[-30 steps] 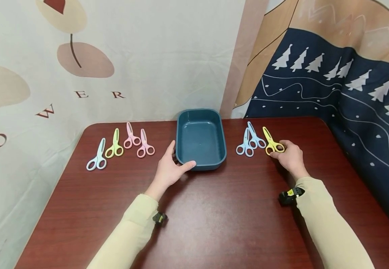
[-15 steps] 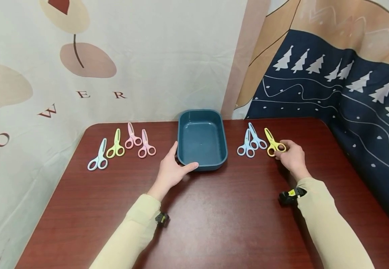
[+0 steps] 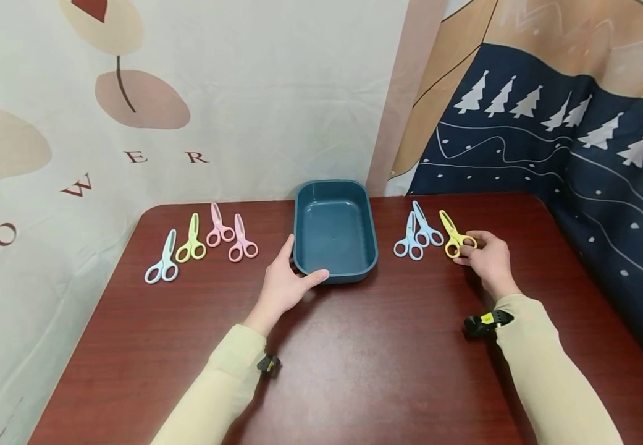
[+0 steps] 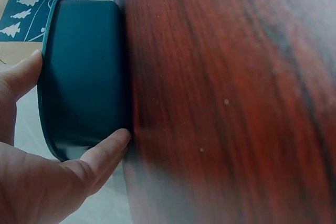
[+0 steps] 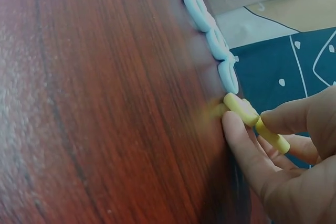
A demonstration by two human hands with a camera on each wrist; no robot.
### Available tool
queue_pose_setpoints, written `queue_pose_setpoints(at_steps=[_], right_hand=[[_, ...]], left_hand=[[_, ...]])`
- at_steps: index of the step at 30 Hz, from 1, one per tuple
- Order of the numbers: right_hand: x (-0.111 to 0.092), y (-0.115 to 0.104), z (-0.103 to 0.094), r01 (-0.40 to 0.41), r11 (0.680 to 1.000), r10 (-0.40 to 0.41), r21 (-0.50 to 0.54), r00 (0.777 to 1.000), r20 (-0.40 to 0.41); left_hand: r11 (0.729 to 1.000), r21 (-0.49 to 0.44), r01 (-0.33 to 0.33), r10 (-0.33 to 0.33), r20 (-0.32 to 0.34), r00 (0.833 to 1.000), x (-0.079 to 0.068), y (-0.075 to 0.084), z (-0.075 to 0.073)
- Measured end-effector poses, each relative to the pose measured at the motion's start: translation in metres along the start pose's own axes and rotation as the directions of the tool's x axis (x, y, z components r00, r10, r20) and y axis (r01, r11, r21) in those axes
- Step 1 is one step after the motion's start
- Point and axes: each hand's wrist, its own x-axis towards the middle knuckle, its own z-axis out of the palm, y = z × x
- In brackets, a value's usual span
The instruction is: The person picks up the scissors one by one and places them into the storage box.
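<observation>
A dark teal bin stands at the table's back edge. My left hand holds its near left corner, thumb on the near rim and fingers along the left side; in the left wrist view one fingertip sits low near the table. On the right, my right hand pinches the handle loops of yellow scissors, which lie on the table. The right wrist view shows thumb and fingers on both sides of the yellow handle. Two pairs of blue scissors overlap just left of them.
Left of the bin lie light blue scissors, green scissors and two pairs of pink scissors. The brown table meets a pale cloth behind and a navy cloth at the right.
My right hand has shifted slightly right, its fingertips changing place on the yellow handles; the yellow scissors move only a touch. The left hand keeps its place at the bin.
</observation>
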Motion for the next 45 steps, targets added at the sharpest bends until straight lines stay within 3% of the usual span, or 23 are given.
queue_pose_setpoints(at_steps=[23, 45], right_hand=[[-0.007, -0.012, -0.004, 0.029, 0.998, -0.032, 0.050, 0.999, 0.043], [-0.019, -0.034, 0.009, 0.057, 0.989, -0.074, 0.137, 0.990, 0.118]], left_hand=[[1.000, 0.002, 0.006, -0.006, 0.003, 1.000, -0.001, 0.002, 0.001], [1.000, -0.011, -0.010, 0.010, 0.003, 1.000, 0.001, 0.001, 0.001]])
